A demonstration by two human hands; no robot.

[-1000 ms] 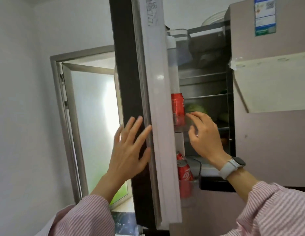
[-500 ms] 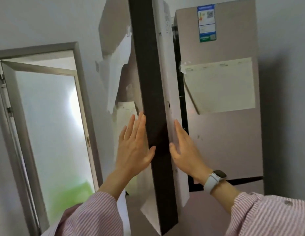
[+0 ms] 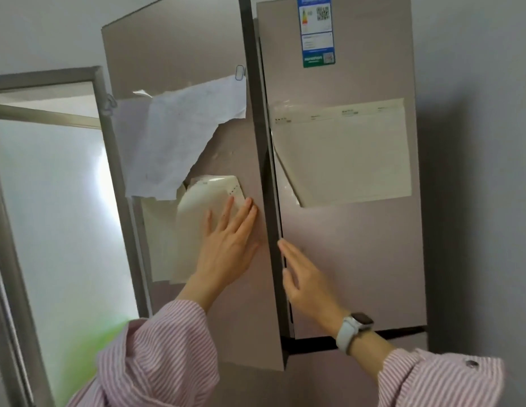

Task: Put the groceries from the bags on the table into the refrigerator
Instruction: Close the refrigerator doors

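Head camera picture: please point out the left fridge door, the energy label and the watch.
left fridge door [image 3: 179,54]: head view, bare upper front panel.
energy label [image 3: 316,30]: head view, middle of the sticker.
watch [image 3: 360,320]: head view, the dark face on the right wrist.

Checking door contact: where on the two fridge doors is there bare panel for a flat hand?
Left door: bare above the torn paper and beside the left hand along the door's edge; its middle is papered. Right door: bare below the cream sheet, right of the right hand.
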